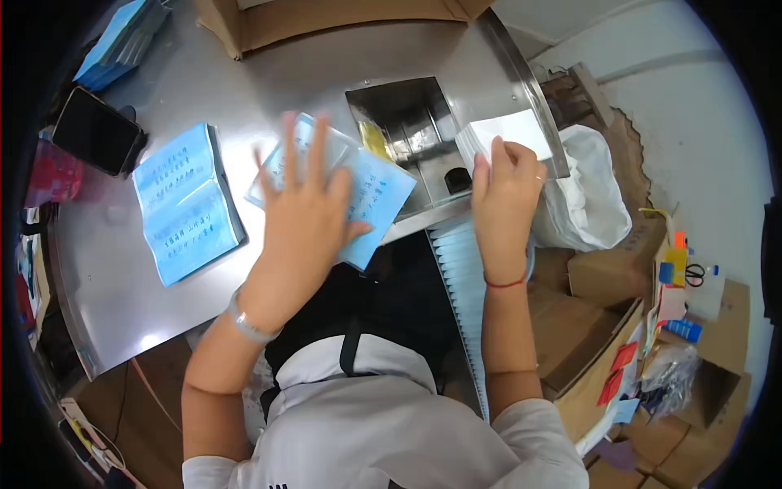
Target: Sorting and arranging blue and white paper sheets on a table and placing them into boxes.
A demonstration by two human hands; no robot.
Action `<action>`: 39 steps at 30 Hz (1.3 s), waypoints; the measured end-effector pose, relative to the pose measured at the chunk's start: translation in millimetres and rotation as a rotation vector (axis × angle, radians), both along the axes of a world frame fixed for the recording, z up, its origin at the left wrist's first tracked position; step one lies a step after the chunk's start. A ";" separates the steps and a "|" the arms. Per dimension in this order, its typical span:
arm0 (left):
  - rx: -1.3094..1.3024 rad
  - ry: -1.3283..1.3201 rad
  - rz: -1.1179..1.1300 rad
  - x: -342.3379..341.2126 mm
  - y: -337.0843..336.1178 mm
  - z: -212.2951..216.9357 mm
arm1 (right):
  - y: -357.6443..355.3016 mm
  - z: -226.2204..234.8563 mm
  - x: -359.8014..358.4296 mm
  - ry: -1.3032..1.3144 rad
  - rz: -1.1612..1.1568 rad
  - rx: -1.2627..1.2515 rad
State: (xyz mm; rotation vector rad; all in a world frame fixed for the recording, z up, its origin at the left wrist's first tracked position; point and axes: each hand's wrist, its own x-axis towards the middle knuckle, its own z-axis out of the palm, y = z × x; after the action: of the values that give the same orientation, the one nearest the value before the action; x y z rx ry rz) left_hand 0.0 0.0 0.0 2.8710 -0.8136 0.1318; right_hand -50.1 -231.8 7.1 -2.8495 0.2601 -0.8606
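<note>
My left hand [305, 200] lies flat, fingers spread, on a light blue printed leaflet inside a clear plastic sleeve [371, 196] on the metal table [106, 269]. My right hand [505, 191] grips the edge of a stack of clear plastic sleeves [513, 130] at the table's right side. A long row of the same sleeves [464, 277] runs down toward me below that hand. A second stack of blue leaflets [186, 202] lies to the left of my left hand.
A steel recessed bin [411, 130] sits between my hands. A dark phone [94, 130] and more blue leaflets [122, 41] lie far left. A cardboard box [326, 20] stands at the back. A white bag [590, 196] and cartons [603, 277] crowd the right.
</note>
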 end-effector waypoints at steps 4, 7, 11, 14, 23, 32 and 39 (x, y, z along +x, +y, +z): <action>-0.059 -0.155 -0.193 43.7 -8.5 -7.5 | -4.0 -7.9 31.2 -0.078 0.015 0.002; -0.042 -0.149 -0.123 19.0 6.9 5.7 | -29.4 0.2 20.7 -0.038 0.072 0.045; -0.209 0.172 -0.250 -10.7 22.3 2.5 | -17.9 15.2 8.0 -0.102 0.131 -0.163; -0.238 -0.041 -0.309 12.3 28.2 -11.2 | 84.4 9.1 -24.6 -0.026 0.508 0.156; -0.655 0.491 -0.575 -25.3 -14.6 19.3 | 40.3 -31.1 67.6 0.521 0.405 0.046; -0.201 -0.210 0.393 11.5 160.5 -10.2 | 6.0 5.8 5.4 -0.146 0.040 -0.052; -0.341 -0.137 0.013 -5.9 50.0 -5.5 | -16.4 1.6 8.4 0.010 0.048 0.052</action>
State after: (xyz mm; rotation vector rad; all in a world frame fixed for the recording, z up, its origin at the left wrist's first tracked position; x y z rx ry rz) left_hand -5.9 50.0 -5.5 2.5665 -0.7156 0.4289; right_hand -41.7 -248.2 8.7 -2.8009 0.2108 -0.8190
